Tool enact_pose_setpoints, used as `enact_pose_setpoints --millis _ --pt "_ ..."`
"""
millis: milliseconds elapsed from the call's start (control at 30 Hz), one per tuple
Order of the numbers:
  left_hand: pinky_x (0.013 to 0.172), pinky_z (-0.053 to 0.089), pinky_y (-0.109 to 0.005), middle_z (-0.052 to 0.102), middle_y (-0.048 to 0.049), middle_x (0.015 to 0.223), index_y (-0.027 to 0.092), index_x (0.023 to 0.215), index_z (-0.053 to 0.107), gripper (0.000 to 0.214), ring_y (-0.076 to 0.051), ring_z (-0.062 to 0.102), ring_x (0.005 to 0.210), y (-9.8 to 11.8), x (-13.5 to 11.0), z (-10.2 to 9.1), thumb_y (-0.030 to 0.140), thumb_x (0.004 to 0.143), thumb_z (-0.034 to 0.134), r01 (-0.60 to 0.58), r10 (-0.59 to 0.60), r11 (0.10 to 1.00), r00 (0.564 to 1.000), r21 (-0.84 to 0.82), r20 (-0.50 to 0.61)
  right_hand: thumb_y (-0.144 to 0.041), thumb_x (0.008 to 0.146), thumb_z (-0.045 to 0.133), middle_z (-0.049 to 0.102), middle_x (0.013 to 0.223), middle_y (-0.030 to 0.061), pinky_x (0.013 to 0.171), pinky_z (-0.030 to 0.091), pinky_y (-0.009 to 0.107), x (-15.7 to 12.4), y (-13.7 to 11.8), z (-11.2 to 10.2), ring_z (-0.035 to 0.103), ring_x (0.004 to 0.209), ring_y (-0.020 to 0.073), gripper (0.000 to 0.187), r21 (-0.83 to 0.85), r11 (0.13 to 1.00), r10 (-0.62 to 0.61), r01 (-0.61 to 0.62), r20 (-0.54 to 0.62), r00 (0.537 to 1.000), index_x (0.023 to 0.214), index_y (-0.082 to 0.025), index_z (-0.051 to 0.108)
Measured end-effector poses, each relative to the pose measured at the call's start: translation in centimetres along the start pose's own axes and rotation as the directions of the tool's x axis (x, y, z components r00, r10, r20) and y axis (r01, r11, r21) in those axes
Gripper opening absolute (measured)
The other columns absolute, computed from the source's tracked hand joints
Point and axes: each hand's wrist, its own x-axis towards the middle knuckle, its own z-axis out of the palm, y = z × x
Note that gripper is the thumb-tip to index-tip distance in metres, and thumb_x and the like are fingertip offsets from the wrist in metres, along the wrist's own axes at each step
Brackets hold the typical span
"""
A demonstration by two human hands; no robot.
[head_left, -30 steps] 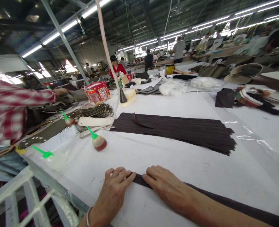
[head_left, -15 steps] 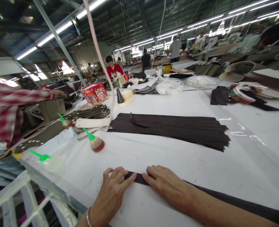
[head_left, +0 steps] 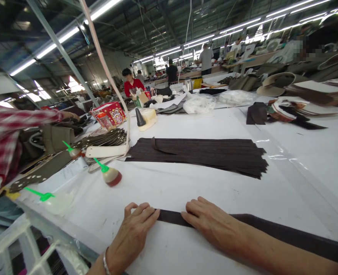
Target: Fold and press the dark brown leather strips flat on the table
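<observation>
A long dark brown strip lies along the front of the white table and runs off to the right under my right forearm. My left hand, with a bangle at the wrist, has its fingers closed on the strip's left end and covers the tip. Farther right, my right hand holds the same strip between thumb and curled fingers. A short flat stretch shows between the two hands. Beyond them lies a layered bundle of similar dark strips, with one short piece curling up on top.
Left of the bundle stand squeeze bottles with green nozzles, one holding reddish-brown liquid. Pale straps lie behind it. A black cone rests by a yellowish block. A co-worker in a checked shirt is at left. Scraps lie at right.
My right hand has slid right along the strip, so more of it shows between my hands. My left hand now covers the strip's end. The view has shifted slightly.
</observation>
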Motion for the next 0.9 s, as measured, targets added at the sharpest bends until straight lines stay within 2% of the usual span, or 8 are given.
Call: enact_pose_setpoints --millis 200,300,400,467,567,633,733,900 --pt "0.093 0.023 -0.038 0.062 0.0009 0.092 0.034 0.133 0.050 0.066 -0.017 0.055 0.096 0.2 0.1 0.0 -0.006 0.081 0.039 0.016 -0.020 0.999 0.997 0.043 0.074 0.000 0.086 0.047 0.053 0.089 0.0039 0.084 0.037 0.034 -1.7 0.7 -0.5 0.047 0.080 0.0191 0.028 -0.014 1.000 -0.006 0.006 -0.019 1.000 0.106 -0.016 0.057" --pt "0.093 0.023 -0.041 0.060 -0.0004 0.096 0.036 0.129 0.053 0.063 -0.018 0.054 0.098 0.6 0.8 -0.3 -0.004 0.083 0.040 0.019 -0.022 0.999 0.997 0.040 0.071 -0.001 0.088 0.047 0.053 0.090 0.0036 0.086 0.036 0.034 -2.3 0.7 -0.7 0.046 0.079 0.0187 0.026 -0.038 0.999 -0.004 0.004 -0.018 1.000 0.106 -0.016 0.057" --pt "0.091 0.026 -0.041 0.061 -0.0031 0.109 0.032 0.119 0.060 0.054 -0.019 0.055 0.103 2.3 2.2 -0.5 -0.003 0.086 0.036 0.089 -0.090 0.996 0.992 -0.013 -0.093 -0.001 0.089 0.047 0.053 0.090 0.0034 0.086 0.035 0.033 -2.3 0.5 -0.7 0.046 0.079 0.0185 0.022 -0.074 0.997 -0.014 0.013 -0.016 1.000 0.103 -0.015 0.057" --pt "0.090 0.031 -0.040 0.062 -0.0047 0.111 0.027 0.122 0.058 0.052 -0.019 0.056 0.103 4.0 3.1 0.0 -0.003 0.087 0.034 0.092 -0.103 0.992 0.984 -0.083 -0.144 -0.002 0.090 0.047 0.053 0.088 0.0032 0.084 0.036 0.034 -2.0 0.4 -0.6 0.046 0.079 0.0186 0.018 -0.095 0.995 -0.014 0.011 -0.032 0.999 0.099 -0.014 0.057" --pt "0.087 0.042 -0.036 0.063 -0.0077 0.105 0.017 0.126 0.055 0.047 -0.020 0.057 0.096 6.3 3.7 1.5 -0.001 0.086 0.036 0.046 -0.065 0.985 0.992 -0.168 -0.110 -0.006 0.092 0.048 0.054 0.087 0.0026 0.080 0.036 0.034 -1.4 0.1 -0.3 0.047 0.080 0.0191 0.013 -0.096 0.995 0.013 -0.020 -0.069 0.998 0.093 -0.016 0.056" --pt "0.084 0.048 -0.035 0.063 -0.0096 0.104 0.013 0.123 0.056 0.045 -0.021 0.058 0.095 7.0 3.4 2.6 -0.001 0.085 0.037 0.048 -0.066 0.981 0.994 -0.187 -0.090 -0.007 0.093 0.047 0.054 0.085 0.0024 0.078 0.037 0.034 -1.2 0.0 -0.1 0.047 0.080 0.0194 0.012 -0.098 0.995 0.028 -0.036 -0.087 0.996 0.091 -0.016 0.055" --pt "0.085 0.052 -0.037 0.063 -0.0103 0.106 0.013 0.125 0.055 0.046 -0.022 0.058 0.097 6.9 2.8 3.5 0.000 0.084 0.038 0.048 -0.061 0.982 0.996 -0.183 -0.067 -0.006 0.093 0.045 0.053 0.086 0.0025 0.080 0.037 0.034 -1.5 0.0 0.2 0.048 0.081 0.0193 0.014 -0.102 0.994 0.026 -0.037 -0.104 0.994 0.091 -0.016 0.055" --pt "0.086 0.054 -0.037 0.064 -0.0093 0.107 0.015 0.129 0.054 0.047 -0.022 0.058 0.097 6.3 2.6 3.2 0.003 0.087 0.038 -0.012 0.006 0.989 0.999 -0.147 -0.040 -0.004 0.091 0.049 0.053 0.088 0.0027 0.081 0.038 0.032 -3.5 0.9 -0.5 0.047 0.080 0.0182 0.013 -0.088 0.996 0.032 -0.036 -0.051 0.998 0.089 -0.015 0.054"
